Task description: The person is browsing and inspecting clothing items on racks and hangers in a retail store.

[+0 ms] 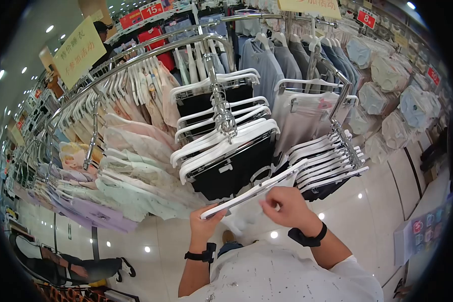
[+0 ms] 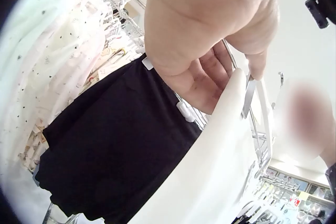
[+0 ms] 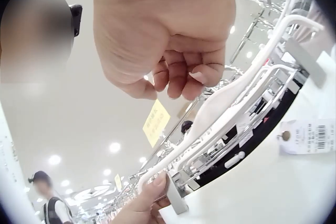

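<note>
My left hand (image 1: 204, 225) grips one end of a white clip hanger (image 1: 254, 192) with a metal bar. From the hanger hangs a white garment (image 2: 202, 166), caught in metal clips (image 3: 176, 195). A printed paper tag (image 3: 308, 139) lies against its upper edge in the right wrist view. My right hand (image 1: 288, 207) is apart from the hanger, near its other end, with fingers loosely curled and nothing in them. Just beyond the hanger, black bottoms (image 1: 231, 173) hang on a stack of white hangers (image 1: 229, 146).
A curved chrome rail (image 1: 156, 48) carries pale sleepwear (image 1: 136, 161) at left. More white hangers (image 1: 327, 161) fill a sloping arm at right. Packs of underwear (image 1: 382, 73) hang on the right wall. A person (image 1: 70, 264) is at lower left on the tiled floor (image 1: 171, 246).
</note>
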`<action>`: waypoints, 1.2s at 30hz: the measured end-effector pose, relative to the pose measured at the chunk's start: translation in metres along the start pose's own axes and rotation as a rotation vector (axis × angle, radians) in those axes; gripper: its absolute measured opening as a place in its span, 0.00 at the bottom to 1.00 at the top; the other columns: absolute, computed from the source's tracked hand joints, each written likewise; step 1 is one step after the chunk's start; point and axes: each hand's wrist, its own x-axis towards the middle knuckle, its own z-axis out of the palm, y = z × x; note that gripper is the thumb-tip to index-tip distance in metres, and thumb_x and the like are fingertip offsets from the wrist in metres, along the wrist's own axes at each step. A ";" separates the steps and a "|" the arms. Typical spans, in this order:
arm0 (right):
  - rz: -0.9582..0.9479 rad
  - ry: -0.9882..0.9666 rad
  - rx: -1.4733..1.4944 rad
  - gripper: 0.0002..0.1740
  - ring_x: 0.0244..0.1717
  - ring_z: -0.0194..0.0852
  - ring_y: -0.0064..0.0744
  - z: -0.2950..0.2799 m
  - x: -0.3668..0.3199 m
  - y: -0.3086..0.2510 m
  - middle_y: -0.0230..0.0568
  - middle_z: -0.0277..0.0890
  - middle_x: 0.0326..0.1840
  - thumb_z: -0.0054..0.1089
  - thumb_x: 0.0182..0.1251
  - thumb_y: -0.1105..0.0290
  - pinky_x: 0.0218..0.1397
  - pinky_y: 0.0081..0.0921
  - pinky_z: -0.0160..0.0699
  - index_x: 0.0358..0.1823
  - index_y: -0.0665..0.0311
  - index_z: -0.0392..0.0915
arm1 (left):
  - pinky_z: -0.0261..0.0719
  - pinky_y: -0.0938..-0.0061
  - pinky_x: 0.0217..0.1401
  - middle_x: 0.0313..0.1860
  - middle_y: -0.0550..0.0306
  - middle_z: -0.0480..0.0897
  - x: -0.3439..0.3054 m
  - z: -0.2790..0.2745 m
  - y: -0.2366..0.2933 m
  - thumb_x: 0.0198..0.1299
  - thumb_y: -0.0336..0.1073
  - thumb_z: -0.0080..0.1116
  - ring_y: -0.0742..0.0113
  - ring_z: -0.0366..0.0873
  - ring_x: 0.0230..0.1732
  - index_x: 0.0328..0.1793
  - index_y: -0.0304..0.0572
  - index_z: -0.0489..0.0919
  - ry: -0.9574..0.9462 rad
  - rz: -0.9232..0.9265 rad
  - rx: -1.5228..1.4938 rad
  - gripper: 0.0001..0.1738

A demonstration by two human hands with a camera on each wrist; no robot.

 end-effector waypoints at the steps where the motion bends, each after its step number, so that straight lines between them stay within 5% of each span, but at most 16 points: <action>1: -0.185 -0.008 -0.019 0.09 0.28 0.76 0.41 0.006 0.005 0.003 0.37 0.76 0.28 0.70 0.60 0.70 0.34 0.31 0.77 0.36 0.62 0.77 | 0.75 0.84 0.36 0.35 0.60 0.87 0.003 0.000 -0.002 0.56 0.31 0.78 0.81 0.77 0.34 0.48 0.30 0.88 -0.006 0.004 -0.001 0.15; 5: -0.445 -0.093 -0.099 0.17 0.45 0.79 0.45 0.028 0.048 -0.020 0.43 0.78 0.47 0.69 0.63 0.65 0.52 0.37 0.76 0.51 0.63 0.80 | 0.78 0.82 0.38 0.36 0.59 0.88 0.017 -0.005 -0.011 0.55 0.28 0.77 0.80 0.79 0.35 0.49 0.30 0.88 -0.079 0.011 -0.003 0.16; 8: -0.285 -0.269 -0.295 0.19 0.42 0.81 0.46 0.051 0.056 -0.011 0.43 0.79 0.42 0.66 0.68 0.58 0.47 0.37 0.79 0.52 0.63 0.79 | 0.81 0.81 0.40 0.38 0.58 0.89 0.026 -0.011 -0.003 0.54 0.25 0.75 0.79 0.81 0.37 0.50 0.32 0.88 -0.166 0.004 0.011 0.16; 9: -0.146 -0.481 -0.432 0.20 0.38 0.82 0.47 0.055 0.057 -0.010 0.42 0.79 0.37 0.61 0.70 0.52 0.41 0.39 0.80 0.51 0.61 0.79 | 0.82 0.80 0.42 0.39 0.57 0.89 0.027 -0.014 0.000 0.54 0.24 0.73 0.78 0.82 0.37 0.51 0.33 0.88 -0.216 -0.034 0.021 0.16; 12: -0.190 -0.481 -0.403 0.18 0.34 0.82 0.47 0.066 0.063 0.003 0.40 0.77 0.30 0.60 0.71 0.51 0.36 0.40 0.81 0.47 0.59 0.79 | 0.74 0.84 0.34 0.35 0.65 0.86 0.033 -0.016 0.001 0.55 0.25 0.71 0.82 0.76 0.32 0.51 0.34 0.88 -0.251 -0.044 0.016 0.16; 25: -0.017 -0.517 -0.454 0.18 0.33 0.84 0.46 0.064 0.088 -0.010 0.39 0.82 0.29 0.63 0.69 0.50 0.33 0.40 0.80 0.44 0.57 0.82 | 0.78 0.81 0.41 0.47 0.61 0.85 0.052 -0.032 -0.011 0.58 0.29 0.74 0.80 0.78 0.42 0.56 0.30 0.84 -0.425 -0.110 -0.333 0.20; 27: -0.021 -0.411 -0.396 0.17 0.30 0.83 0.46 0.064 0.085 -0.006 0.40 0.82 0.28 0.63 0.69 0.51 0.32 0.40 0.79 0.44 0.57 0.83 | 0.74 0.81 0.36 0.40 0.68 0.83 0.052 -0.033 -0.033 0.60 0.29 0.73 0.82 0.75 0.37 0.49 0.32 0.86 -0.431 -0.158 -0.217 0.13; 31: 0.037 -0.353 -0.402 0.17 0.27 0.82 0.45 0.063 0.085 -0.012 0.39 0.80 0.23 0.67 0.66 0.51 0.28 0.37 0.76 0.43 0.57 0.84 | 0.75 0.77 0.40 0.33 0.65 0.85 0.052 -0.036 -0.021 0.59 0.35 0.75 0.80 0.75 0.36 0.41 0.37 0.90 -0.411 -0.073 0.024 0.09; 36: -0.054 -0.259 -0.295 0.18 0.25 0.81 0.44 0.061 0.083 -0.007 0.39 0.79 0.21 0.69 0.64 0.52 0.28 0.36 0.76 0.43 0.59 0.84 | 0.71 0.78 0.35 0.29 0.66 0.81 0.051 -0.032 -0.021 0.60 0.33 0.74 0.80 0.71 0.32 0.41 0.36 0.89 -0.366 0.065 0.082 0.08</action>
